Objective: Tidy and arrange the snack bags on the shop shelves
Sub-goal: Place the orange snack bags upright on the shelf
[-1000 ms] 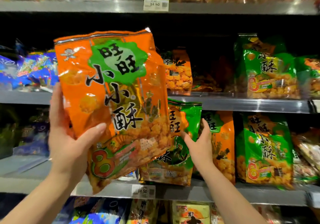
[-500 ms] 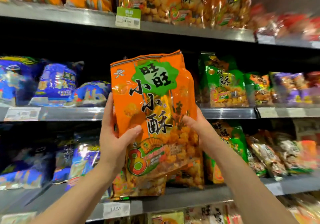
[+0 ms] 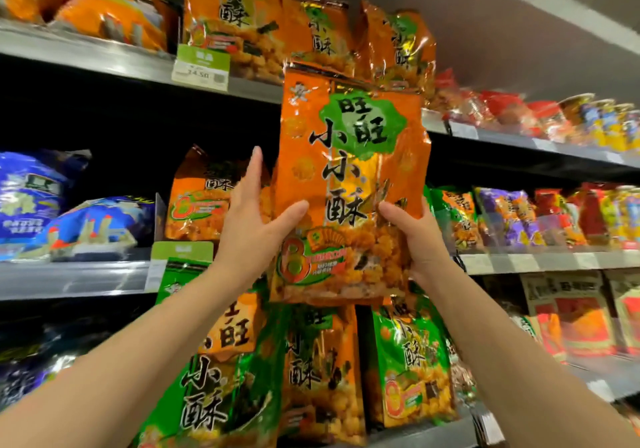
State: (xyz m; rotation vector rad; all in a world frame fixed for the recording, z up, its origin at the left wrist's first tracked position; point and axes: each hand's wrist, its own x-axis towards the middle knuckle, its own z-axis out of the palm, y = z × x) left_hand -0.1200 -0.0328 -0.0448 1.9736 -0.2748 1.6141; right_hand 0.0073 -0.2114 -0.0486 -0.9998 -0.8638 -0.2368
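L hand (image 3: 256, 229) grips the orange snack bag (image 3: 349, 177) at its left edge, thumb across the front, index finger extended up the side. R hand (image 3: 420, 240) clamps the right edge, thumb in front, fingers hidden behind. Bag is upright at frame centre, its top overlapping the top shelf (image 3: 104, 54) rim, just below matching orange bags (image 3: 242, 22); price tag (image 3: 202, 67) at upper left.

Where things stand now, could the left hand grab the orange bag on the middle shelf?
Probably not yet: the left hand holds the raised orange bag, together with the right hand. The middle-shelf bag itself stands unblocked just beyond it.
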